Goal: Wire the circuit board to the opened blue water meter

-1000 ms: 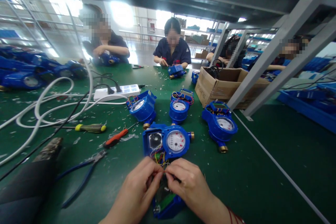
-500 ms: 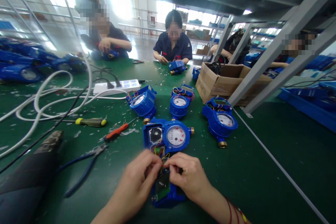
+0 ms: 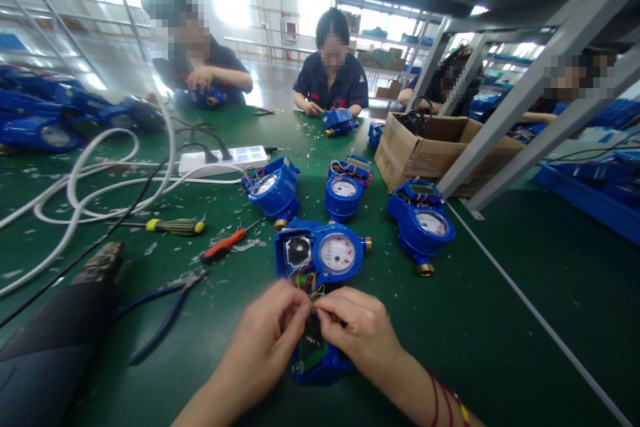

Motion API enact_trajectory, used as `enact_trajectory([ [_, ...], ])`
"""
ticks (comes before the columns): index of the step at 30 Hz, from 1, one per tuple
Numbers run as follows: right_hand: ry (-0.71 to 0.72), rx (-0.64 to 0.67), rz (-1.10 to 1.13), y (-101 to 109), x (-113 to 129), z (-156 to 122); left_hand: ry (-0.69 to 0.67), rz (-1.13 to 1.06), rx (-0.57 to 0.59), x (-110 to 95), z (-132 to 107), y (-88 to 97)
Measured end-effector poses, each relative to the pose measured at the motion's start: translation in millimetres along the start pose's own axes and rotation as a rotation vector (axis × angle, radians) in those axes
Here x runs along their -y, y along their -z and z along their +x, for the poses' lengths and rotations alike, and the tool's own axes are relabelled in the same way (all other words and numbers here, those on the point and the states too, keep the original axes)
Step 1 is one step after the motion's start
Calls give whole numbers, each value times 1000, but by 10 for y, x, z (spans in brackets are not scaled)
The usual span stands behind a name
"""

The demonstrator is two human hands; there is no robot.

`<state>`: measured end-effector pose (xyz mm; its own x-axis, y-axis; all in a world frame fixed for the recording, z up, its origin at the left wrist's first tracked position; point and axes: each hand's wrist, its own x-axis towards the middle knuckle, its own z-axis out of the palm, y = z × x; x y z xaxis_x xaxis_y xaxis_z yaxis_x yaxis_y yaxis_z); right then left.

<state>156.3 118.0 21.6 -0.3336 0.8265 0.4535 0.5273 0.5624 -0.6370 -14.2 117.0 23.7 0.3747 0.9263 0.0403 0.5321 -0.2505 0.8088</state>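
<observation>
A blue water meter (image 3: 337,255) with a white dial lies in front of me, its side housing open and coloured wires (image 3: 316,290) trailing out. Nearer to me is its blue cover (image 3: 320,370), which holds a green circuit board. Over the wires, between meter and cover, my left hand (image 3: 277,330) pinches thumb and forefinger together. My right hand (image 3: 357,323) does the same, its fingertips meeting those of the left. Both hands appear to grip the thin wires, though the fingers partly hide the exact spot.
Beyond stand three more water meters (image 3: 274,193). To the left lie pliers (image 3: 167,313), an orange screwdriver (image 3: 225,245), a yellow-black screwdriver (image 3: 176,227), a dark heat-gun-like tool (image 3: 65,327) and a power strip (image 3: 223,161). A cardboard box (image 3: 425,153) sits by metal legs (image 3: 520,87); co-workers sit opposite.
My fingertips have drawn closer together over the wires. The whole view has shifted slightly; the meter and the tools stay where they were on the table.
</observation>
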Motion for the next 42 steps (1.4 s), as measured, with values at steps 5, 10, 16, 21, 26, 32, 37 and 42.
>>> enact_trajectory([
  [5,-80,-16,11,2,-9,-11,4,-7,8,2,-2,11],
  [10,-246,43,107,46,-46,-2,52,-20,12,-26,18,26],
  [16,-285,52,126,48,-57,-15,71,-17,-5,-42,26,17],
  [21,-48,55,-51,31,-60,-43,31,22,-14,-33,14,0],
  [26,52,143,-256,70,-57,-34,-47,89,-49,-18,6,-21],
  [32,23,115,-117,79,32,-22,-103,128,-36,3,0,-66],
  [37,-235,-84,46,104,17,6,-9,76,-41,-17,6,-46],
  [42,-312,12,94,92,-59,-31,59,73,-39,-42,21,-24],
])
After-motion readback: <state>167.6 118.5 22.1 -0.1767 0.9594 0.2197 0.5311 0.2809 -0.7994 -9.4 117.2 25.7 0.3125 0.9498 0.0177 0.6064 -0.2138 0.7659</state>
